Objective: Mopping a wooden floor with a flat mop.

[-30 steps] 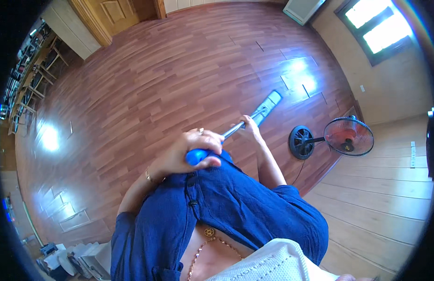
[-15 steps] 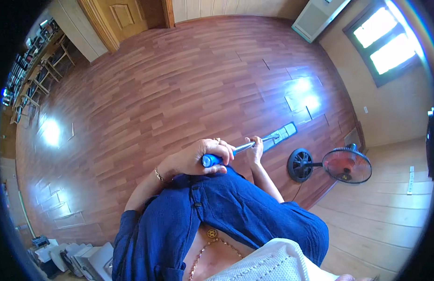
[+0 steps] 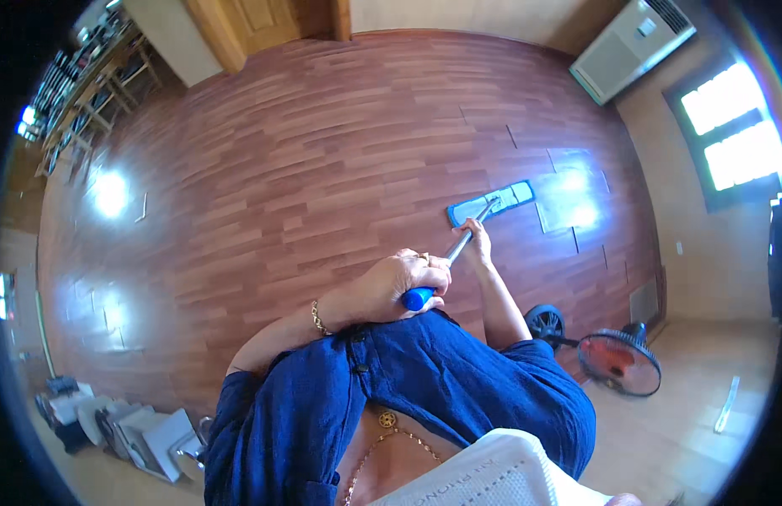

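A flat mop (image 3: 515, 196) lies with its blue-edged rectangular head on the wooden floor, ahead and a little right of me. Its silver pole runs back toward my waist and ends in a blue grip (image 3: 418, 298). My left hand (image 3: 412, 277) is wrapped round that grip, in front of my blue clothing. Farther along the pole, close to the mop head, my right hand (image 3: 475, 239) is closed round the metal shaft with the arm stretched out. Both hands hide short stretches of the pole.
A pedestal fan (image 3: 620, 361) with a dark round base stands at the right, near the wall. Beyond are a white floor-standing air conditioner (image 3: 631, 51) and a window (image 3: 728, 126). Stacked pale items (image 3: 134, 434) sit at lower left, a long cluttered table (image 3: 91, 80) at far left.
The mop head has swung forward and left, away from the fan, and turned more crosswise. My right hand has moved forward with the pole; my left hand has shifted slightly right. The view has turned.
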Action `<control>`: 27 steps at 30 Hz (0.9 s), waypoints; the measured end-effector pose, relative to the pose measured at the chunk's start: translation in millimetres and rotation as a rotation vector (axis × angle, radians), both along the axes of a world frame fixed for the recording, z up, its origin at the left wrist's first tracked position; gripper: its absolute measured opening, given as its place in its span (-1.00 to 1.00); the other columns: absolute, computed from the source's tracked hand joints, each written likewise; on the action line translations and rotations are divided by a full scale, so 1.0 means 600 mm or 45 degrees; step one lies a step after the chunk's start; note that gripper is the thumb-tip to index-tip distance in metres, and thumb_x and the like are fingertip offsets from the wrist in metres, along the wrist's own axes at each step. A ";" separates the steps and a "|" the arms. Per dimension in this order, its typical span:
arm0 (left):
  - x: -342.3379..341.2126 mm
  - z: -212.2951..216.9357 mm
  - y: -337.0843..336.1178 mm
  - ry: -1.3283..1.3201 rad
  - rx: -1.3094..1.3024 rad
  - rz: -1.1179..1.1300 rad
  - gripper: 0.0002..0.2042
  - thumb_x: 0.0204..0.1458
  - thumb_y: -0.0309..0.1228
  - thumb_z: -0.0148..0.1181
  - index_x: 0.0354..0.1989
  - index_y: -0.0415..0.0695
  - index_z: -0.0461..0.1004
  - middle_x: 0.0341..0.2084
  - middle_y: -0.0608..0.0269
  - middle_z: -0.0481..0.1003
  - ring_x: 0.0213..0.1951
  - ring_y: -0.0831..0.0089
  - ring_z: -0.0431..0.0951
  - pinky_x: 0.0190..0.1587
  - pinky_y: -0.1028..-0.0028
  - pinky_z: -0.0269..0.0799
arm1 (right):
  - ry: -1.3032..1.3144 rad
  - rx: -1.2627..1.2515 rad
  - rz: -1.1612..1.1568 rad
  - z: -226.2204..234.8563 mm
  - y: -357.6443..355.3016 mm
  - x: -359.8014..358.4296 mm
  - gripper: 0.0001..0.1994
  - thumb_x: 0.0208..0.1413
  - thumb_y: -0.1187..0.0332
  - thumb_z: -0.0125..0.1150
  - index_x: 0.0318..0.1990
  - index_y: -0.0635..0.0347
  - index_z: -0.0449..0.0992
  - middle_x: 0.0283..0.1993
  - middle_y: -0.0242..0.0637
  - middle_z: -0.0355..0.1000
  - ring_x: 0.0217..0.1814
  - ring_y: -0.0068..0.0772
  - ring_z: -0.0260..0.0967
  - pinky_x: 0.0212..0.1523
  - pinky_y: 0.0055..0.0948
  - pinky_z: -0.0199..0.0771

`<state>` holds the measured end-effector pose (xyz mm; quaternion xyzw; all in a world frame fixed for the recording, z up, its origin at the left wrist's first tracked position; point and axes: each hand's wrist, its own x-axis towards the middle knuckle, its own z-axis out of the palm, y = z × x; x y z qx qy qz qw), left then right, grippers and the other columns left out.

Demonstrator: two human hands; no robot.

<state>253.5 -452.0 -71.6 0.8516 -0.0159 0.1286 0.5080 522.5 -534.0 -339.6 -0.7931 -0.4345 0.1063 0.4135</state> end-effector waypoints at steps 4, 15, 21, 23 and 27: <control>-0.035 0.011 -0.010 -0.241 0.062 0.397 -0.83 -0.13 -0.44 0.34 -0.42 -0.08 0.42 -0.38 0.24 0.49 -0.26 0.23 0.52 -0.22 0.26 0.36 | -0.027 -0.289 0.376 0.023 0.073 0.002 -0.74 -0.19 0.23 0.44 -0.48 0.09 0.45 -0.39 -0.27 0.43 -0.24 -0.15 0.44 -0.25 -0.28 0.42; -0.276 0.174 -0.107 -0.431 0.681 0.988 -0.76 -0.29 -0.36 0.45 -0.52 -0.03 0.44 -0.50 0.32 0.51 -0.42 0.36 0.58 -0.35 0.36 0.42 | -0.315 -0.276 1.551 0.164 0.176 -0.336 -0.74 -0.04 0.07 0.22 -0.47 0.06 0.49 -0.43 -0.14 0.48 -0.31 0.00 0.46 -0.34 -0.07 0.40; -0.395 0.250 -0.216 -0.584 0.837 1.224 -0.61 -0.24 -0.06 0.44 -0.49 -0.09 0.43 -0.62 0.30 0.48 -0.59 0.39 0.48 -0.52 0.40 0.35 | -0.404 -0.356 2.163 0.274 0.122 -0.580 -0.66 -0.03 -0.04 0.22 -0.44 0.05 0.53 -0.42 -0.15 0.49 -0.30 0.02 0.46 -0.31 -0.04 0.42; -0.430 0.278 -0.277 -0.491 0.888 1.305 -0.58 -0.26 -0.02 0.44 -0.46 -0.09 0.43 -0.57 0.30 0.50 -0.56 0.40 0.47 -0.51 0.41 0.34 | -0.372 -0.258 2.430 0.284 0.093 -0.664 -0.72 -0.09 0.04 0.25 -0.48 0.05 0.51 -0.45 -0.16 0.48 -0.32 0.03 0.45 -0.34 -0.03 0.41; -0.475 0.290 -0.336 -0.355 0.905 1.433 -0.52 -0.32 0.04 0.46 -0.42 -0.05 0.42 -0.55 0.34 0.47 -0.54 0.43 0.43 -0.44 0.42 0.33 | -0.118 -0.071 2.721 0.288 0.041 -0.766 -0.79 -0.18 0.17 0.26 -0.53 0.07 0.47 -0.49 -0.15 0.45 -0.36 0.05 0.42 -0.39 -0.01 0.36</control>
